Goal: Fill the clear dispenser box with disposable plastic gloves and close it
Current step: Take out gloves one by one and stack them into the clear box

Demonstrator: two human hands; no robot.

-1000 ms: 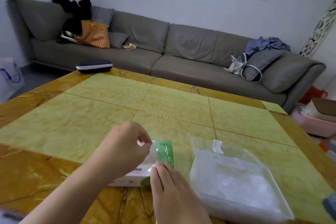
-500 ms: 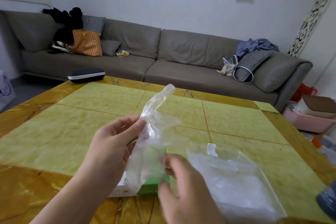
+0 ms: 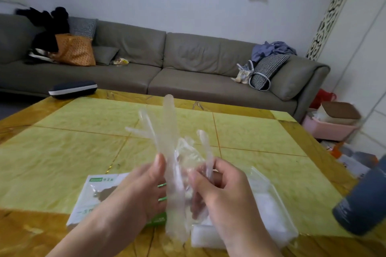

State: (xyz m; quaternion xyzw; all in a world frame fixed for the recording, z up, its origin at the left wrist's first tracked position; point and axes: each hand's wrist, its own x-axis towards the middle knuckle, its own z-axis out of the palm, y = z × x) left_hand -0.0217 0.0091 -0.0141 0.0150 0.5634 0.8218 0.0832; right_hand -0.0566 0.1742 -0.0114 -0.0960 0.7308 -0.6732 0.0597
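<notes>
Left arm: bare forearm enters from the lower left and angles up toward the middle.
Left hand [image 3: 144,190]: raised above the surface, back toward the camera, thumb up, fingers curled round the glove [image 3: 173,173] from the left.
Right arm: bare forearm enters from the bottom edge, right of centre.
Right hand [image 3: 221,190]: raised level with the left, close beside it, fingers [image 3: 219,168] curled and pinching the glove from the right.

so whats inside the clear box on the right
The clear dispenser box holds a pale, whitish layer of what look like plastic gloves. The right hand and the raised gloves cover its near left part.
</notes>
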